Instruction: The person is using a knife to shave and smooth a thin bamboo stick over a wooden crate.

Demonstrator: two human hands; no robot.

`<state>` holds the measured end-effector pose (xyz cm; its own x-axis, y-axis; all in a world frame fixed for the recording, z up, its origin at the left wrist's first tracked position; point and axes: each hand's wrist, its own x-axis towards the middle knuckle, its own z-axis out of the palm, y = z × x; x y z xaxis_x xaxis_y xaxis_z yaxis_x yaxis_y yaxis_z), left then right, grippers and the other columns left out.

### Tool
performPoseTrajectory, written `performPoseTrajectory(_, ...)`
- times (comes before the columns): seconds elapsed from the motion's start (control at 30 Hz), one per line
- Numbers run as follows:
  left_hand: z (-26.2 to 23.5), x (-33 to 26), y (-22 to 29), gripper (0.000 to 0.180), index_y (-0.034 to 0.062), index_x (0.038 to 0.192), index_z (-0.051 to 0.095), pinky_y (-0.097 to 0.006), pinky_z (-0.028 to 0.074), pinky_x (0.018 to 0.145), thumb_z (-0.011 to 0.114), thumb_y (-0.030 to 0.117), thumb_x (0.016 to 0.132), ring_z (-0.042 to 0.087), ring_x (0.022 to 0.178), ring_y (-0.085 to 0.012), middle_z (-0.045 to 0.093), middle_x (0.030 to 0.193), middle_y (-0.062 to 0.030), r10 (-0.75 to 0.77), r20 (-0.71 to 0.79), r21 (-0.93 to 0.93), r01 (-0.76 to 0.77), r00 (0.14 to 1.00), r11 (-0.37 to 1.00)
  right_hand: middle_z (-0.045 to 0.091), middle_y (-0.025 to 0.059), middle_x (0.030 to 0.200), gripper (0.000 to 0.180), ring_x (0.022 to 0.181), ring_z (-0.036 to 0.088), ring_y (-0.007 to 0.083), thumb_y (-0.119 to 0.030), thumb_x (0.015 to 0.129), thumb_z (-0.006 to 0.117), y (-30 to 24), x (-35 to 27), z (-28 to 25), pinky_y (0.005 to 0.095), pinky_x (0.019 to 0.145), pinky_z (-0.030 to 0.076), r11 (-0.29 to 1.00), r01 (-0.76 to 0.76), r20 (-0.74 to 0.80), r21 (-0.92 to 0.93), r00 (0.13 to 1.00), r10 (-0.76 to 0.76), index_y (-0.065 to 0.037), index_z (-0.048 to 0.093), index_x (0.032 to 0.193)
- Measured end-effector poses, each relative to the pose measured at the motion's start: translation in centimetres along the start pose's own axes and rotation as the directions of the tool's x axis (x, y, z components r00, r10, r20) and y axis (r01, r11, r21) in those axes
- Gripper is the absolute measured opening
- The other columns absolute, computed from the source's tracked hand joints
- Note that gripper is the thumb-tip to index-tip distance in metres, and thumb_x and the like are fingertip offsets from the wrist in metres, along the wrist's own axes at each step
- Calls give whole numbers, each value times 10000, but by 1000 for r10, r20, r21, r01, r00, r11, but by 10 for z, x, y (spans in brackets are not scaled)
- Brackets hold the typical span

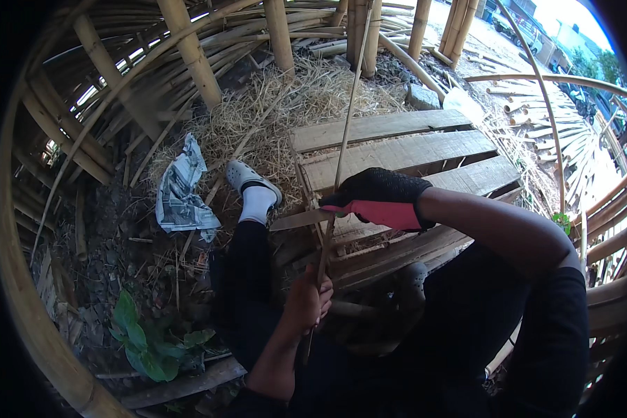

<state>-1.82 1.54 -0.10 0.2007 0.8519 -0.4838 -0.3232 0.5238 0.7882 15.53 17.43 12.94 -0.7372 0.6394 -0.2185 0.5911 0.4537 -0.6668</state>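
Your bare left hand (306,301) has its grip pinching the lower end of the bamboo strip (346,125), low by your knee. That strip rises past the wooden pallet (397,150). Your gloved right hand (383,198) is clenched around the knife (299,220), blade across the strip. If the blade skids along the grain, it likely runs toward your unprotected fingers; a splinter could bite too.

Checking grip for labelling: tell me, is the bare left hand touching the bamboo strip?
Touching: the head view shows the left hand closed around the bamboo strip.
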Motion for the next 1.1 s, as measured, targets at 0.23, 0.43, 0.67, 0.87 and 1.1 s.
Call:
performPoseTrajectory(0.23, 1, 0, 5, 591, 135, 694, 351, -215, 248, 304, 287, 654, 969, 290, 316, -57, 285, 466, 50, 8, 18, 62, -9, 1000, 998, 648, 22, 757, 252, 610, 548, 94, -234, 935, 572, -10, -4, -20, 267, 556, 460, 937, -284, 220, 203, 946, 239, -97, 702, 1101)
performPoseTrajectory(0.43, -2, 0, 5, 593, 139, 683, 347, -213, 240, 305, 294, 659, 965, 289, 314, -58, 280, 464, 52, -23, 42, 35, 22, 999, 999, 664, 21, 772, 257, 623, 574, 98, -274, 926, 611, -7, 1, -25, 273, 578, 483, 965, -213, 237, 157, 956, 172, -71, 694, 1060)
performPoseTrajectory(0.67, -11, 2, 5, 600, 138, 700, 354, -217, 250, 309, 275, 672, 961, 296, 305, -69, 285, 463, 42, -75, 175, -96, 93, 982, 991, 611, 40, 743, 240, 670, 589, 116, -269, 949, 598, 23, 5, -6, 292, 591, 479, 928, 330, -291, -175, 883, -369, -45, 655, 1013)
performPoseTrajectory(0.87, -9, -14, 8, 551, 141, 796, 388, -207, 268, 337, 300, 658, 966, 320, 343, -52, 295, 483, 43, -60, 279, -56, 79, 958, 995, 562, 0, 729, 253, 580, 482, 73, -301, 975, 552, 2, -3, -48, 255, 529, 415, 965, -21, -338, 261, 935, 111, -60, 629, 983)
performPoseTrajectory(1.1, -8, -33, 14, 493, 45, 1240, 453, -209, 447, 632, 567, 436, 962, 543, 686, -50, 545, 793, 10, 137, 286, 106, -174, 948, 979, 603, 19, 814, 268, 692, 567, 77, -274, 987, 558, 3, -13, -43, 231, 591, 459, 846, 0, -137, 534, 987, 86, -31, 591, 1093)
